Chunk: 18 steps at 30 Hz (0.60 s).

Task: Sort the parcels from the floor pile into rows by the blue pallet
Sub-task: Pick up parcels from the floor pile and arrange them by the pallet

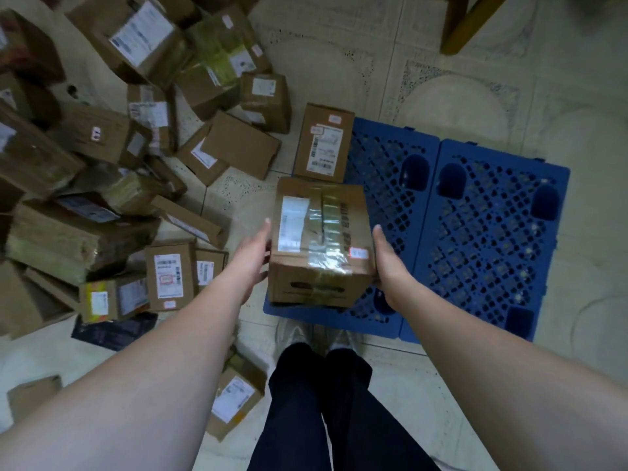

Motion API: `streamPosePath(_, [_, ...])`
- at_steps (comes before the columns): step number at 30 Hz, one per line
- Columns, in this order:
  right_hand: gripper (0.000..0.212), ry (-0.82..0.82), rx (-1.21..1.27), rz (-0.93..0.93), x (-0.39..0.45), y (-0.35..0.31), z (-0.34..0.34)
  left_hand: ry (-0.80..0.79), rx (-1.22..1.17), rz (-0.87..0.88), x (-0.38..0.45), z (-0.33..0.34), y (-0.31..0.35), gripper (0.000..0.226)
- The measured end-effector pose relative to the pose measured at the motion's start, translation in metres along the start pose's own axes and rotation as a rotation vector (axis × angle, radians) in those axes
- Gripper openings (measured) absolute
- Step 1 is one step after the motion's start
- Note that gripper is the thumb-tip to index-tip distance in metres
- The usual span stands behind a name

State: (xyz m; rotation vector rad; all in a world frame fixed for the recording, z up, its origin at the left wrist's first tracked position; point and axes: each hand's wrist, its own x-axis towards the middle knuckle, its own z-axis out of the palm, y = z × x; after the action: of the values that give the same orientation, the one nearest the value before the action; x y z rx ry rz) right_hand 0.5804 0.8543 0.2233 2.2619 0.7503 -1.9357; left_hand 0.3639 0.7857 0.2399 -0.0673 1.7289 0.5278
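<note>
While the taped cardboard parcel [319, 239] is held over the blue pallet [475, 232] near edge, it is pressed between the left hand [253, 256] at 9 o'clock and the right hand [389, 263] at 3 o'clock, fingers straight. A labelled parcel [324, 144] stands at 12 o'clock; the floor pile [102, 147] lies at 10 o'clock.

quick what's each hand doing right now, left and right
Left hand: open, straight fingers pressed flat against the left side of the taped cardboard box.
Right hand: open, pressed flat against the box's right side; the two hands carry it together.
</note>
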Motion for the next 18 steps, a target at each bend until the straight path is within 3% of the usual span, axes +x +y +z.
streamPosePath(2, [0.057,-0.028,-0.009,-0.046,0.009,0.006,0.001,0.004,0.171,0.061,0.008,0.0,-0.004,0.052])
streamPosePath(5, [0.07,-0.023,-0.004,-0.038,0.033,0.018,0.011,0.019,0.32,0.141,0.027,0.004,-0.01,0.064])
streamPosePath(9, [0.062,-0.041,-0.152,-0.054,0.06,0.028,0.032,-0.001,0.526,0.169,0.057,0.012,-0.025,0.051])
streamPosePath(13, [0.07,-0.028,-0.149,-0.056,0.07,0.037,0.043,0.01,0.525,0.175,0.063,0.012,-0.03,0.051])
streamPosePath(18, [0.066,-0.019,-0.127,-0.084,0.064,0.026,0.037,-0.024,0.455,0.226,0.058,0.003,-0.018,0.056])
